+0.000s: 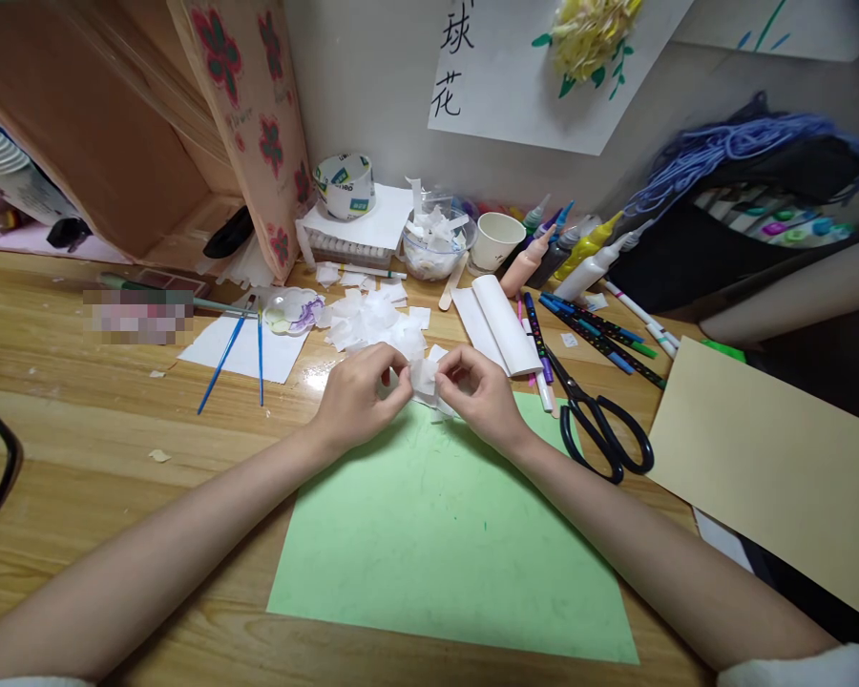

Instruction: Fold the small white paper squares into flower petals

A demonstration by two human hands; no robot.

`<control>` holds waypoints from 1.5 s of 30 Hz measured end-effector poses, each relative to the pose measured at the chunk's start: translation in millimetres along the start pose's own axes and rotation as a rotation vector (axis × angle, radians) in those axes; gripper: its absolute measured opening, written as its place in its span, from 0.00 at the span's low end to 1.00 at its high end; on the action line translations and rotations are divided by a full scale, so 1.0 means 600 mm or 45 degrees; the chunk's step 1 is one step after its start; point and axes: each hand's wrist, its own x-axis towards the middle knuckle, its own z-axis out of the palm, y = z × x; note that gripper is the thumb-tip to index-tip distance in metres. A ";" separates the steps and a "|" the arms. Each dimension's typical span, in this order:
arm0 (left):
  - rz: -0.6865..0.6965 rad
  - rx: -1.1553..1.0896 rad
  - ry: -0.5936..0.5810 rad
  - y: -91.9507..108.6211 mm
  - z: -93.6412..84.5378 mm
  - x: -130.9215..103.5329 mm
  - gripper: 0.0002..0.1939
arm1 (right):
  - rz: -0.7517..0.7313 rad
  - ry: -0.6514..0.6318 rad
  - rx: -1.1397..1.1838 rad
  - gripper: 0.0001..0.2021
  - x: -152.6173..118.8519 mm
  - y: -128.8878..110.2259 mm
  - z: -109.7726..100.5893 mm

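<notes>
Between my two hands is a small piece of thin white paper [423,376], pinched at its left edge by my left hand [367,393] and at its right edge by my right hand [481,393]. Both hands are closed, thumb against forefinger. They hover over the far edge of a green sheet of paper [444,544]. Just beyond them lies a loose heap of white paper pieces [372,320]. A rolled white sheet [505,324] rests past my right hand, and black-handled scissors [601,434] lie to its right.
Blue paintbrushes [221,363] and a paint palette [293,311] sit at the left on white paper. At the back stand a bowl of paper scraps [436,243], a paper cup [497,241] and paint bottles [526,262]. Markers [601,329] and a beige board [773,458] lie at the right.
</notes>
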 end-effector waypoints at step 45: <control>-0.135 -0.194 0.073 -0.007 0.000 0.006 0.03 | -0.144 -0.059 -0.066 0.12 -0.003 -0.010 0.001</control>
